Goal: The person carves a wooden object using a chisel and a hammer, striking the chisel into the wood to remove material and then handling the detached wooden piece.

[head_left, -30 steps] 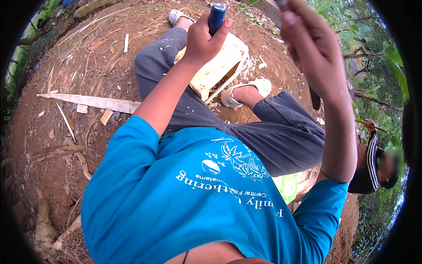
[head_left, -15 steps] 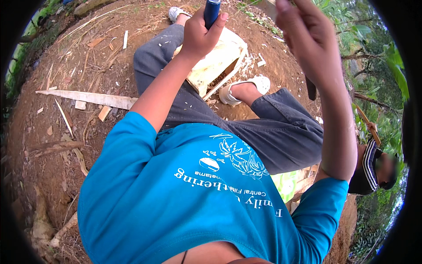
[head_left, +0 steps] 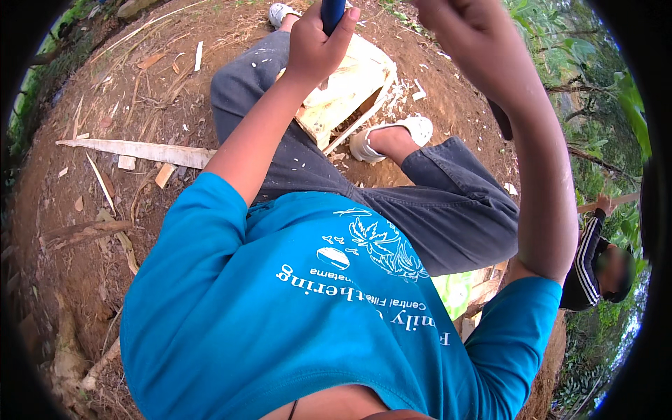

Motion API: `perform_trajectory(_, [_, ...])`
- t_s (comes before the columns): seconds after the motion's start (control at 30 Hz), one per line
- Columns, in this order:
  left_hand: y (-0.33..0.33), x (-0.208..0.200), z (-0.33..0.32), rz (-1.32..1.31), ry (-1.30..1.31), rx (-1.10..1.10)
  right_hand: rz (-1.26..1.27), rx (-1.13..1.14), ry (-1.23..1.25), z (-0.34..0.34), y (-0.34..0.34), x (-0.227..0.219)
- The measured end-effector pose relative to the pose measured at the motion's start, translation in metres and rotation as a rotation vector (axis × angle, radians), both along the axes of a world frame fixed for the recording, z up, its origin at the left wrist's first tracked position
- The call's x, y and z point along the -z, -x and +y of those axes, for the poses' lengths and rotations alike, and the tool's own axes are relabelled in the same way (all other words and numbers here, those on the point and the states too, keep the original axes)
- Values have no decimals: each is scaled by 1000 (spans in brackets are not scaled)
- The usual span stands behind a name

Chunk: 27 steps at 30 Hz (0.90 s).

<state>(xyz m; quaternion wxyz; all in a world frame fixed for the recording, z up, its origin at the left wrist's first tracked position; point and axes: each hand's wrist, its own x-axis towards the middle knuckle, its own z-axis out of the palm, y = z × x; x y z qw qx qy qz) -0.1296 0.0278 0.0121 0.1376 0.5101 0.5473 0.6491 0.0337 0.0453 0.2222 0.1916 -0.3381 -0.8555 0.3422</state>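
Observation:
My left hand (head_left: 316, 47) is closed around a blue handle (head_left: 333, 12), held upright above a pale wood block (head_left: 360, 70). The far end of that tool is out of the picture. My right hand (head_left: 483, 52) is raised at the upper right, its fingers curled and partly cut off by the top edge. Below its wrist a dark, rounded end of a tool (head_left: 500, 120) pokes out; the rest of that tool is hidden. The wood block stands between my feet, with a hollow in its near side and chips scattered about it.
A long pointed wood strip (head_left: 140, 149) lies on the brown soil at left, beside small offcuts (head_left: 165, 175). My white shoe (head_left: 392, 140) rests close to the block. At far right another person (head_left: 598, 269) holds a wooden piece (head_left: 623, 199), with green plants behind.
My right hand has moved slightly up and left. My left hand and the blue handle have shifted a little upward. The other person's arm and wooden piece have changed position.

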Motion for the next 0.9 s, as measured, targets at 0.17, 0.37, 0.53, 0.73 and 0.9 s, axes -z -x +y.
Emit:
perform_trajectory(0.17, [6, 7, 4, 32, -13, -28, 66, -41, -6, 1, 6, 6])
perform_trajectory(0.37, [4, 5, 4, 16, -31, -21, -162, 61, 40, -6, 5, -4])
perform_trajectory(0.53, [1, 2, 2, -24, 17, -3, -225, 30, 112, 5, 4, -1])
perform_trajectory(0.73, [3, 5, 0, -12, 56, -13, -135, 58, 16, -3, 2, 6])
perform_trajectory(0.9, [1, 8, 1, 39, -18, -67, -66, 74, 18, 0, 0, 11])
